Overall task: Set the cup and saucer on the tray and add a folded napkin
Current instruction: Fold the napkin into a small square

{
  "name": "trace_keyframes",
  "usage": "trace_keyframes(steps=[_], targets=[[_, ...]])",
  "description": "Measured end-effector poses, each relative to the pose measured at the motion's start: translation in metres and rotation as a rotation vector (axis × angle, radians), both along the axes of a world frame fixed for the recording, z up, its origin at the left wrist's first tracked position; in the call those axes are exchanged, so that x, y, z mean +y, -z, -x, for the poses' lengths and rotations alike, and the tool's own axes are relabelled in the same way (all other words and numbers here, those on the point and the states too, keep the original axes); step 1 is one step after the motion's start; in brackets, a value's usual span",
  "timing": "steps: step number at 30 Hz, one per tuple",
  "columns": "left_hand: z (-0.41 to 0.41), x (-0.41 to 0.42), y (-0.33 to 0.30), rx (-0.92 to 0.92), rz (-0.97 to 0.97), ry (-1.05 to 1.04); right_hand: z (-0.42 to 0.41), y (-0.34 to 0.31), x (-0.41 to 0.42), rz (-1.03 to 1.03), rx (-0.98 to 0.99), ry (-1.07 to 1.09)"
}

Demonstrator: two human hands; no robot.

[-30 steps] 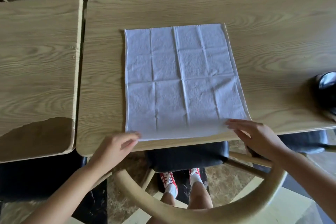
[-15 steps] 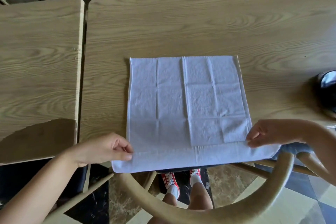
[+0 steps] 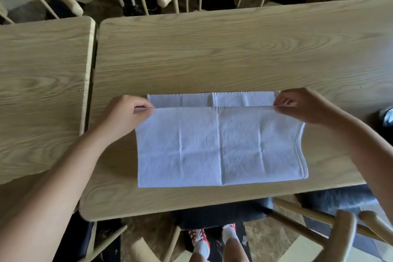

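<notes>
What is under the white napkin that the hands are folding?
Under the folded-over napkin a strip of its own lower layer shows, lying on the wooden table. The rest underneath is covered.

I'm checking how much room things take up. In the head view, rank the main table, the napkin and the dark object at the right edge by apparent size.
1. Main table, largest.
2. Napkin.
3. Dark object, smallest, though the frame cuts it off.

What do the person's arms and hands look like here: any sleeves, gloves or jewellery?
Both forearms are bare as far as the frame shows, with no sleeve in view. The left hand and right hand wear no gloves, and no ring, watch or bracelet shows. No markings can be made out.
</notes>
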State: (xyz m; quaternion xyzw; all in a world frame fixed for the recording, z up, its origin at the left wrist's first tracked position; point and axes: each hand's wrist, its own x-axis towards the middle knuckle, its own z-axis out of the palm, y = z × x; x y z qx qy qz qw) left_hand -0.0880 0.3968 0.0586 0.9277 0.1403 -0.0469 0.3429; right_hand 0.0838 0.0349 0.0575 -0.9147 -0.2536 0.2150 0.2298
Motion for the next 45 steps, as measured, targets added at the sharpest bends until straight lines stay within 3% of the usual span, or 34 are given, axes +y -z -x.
trace_keyframes(steps=[4, 9, 16, 24, 29, 33, 38, 41, 45], targets=[[-0.033, 0.017, 0.034, -0.052, -0.105, 0.091, -0.03, 0.032, 0.019, 0.166, -0.215, -0.05], [-0.053, 0.028, 0.058, 0.034, -0.131, 0.148, -0.05, 0.054, 0.025, 0.199, -0.199, -0.062], [-0.069, 0.034, 0.064, -0.057, -0.128, 0.116, -0.061, 0.045, 0.033, 0.133, -0.167, -0.066], [-0.076, 0.034, 0.068, -0.108, -0.118, 0.016, -0.069, 0.051, 0.038, 0.174, -0.129, 0.015], [-0.067, 0.038, 0.077, -0.158, -0.17, -0.086, -0.063, 0.06, 0.027, 0.066, -0.209, 0.198], [-0.053, 0.035, 0.082, -0.099, -0.028, -0.292, -0.055, 0.062, 0.015, 0.077, -0.193, 0.358], [-0.036, 0.036, 0.084, -0.026, -0.013, -0.342, -0.049, 0.064, 0.017, 0.071, -0.157, 0.36], [-0.034, 0.025, 0.079, -0.07, -0.19, -0.357, -0.042, 0.065, 0.019, 0.058, -0.196, 0.398], [-0.041, -0.031, 0.064, -0.231, -0.449, -0.295, -0.011, 0.066, 0.04, 0.113, -0.56, 0.258]])
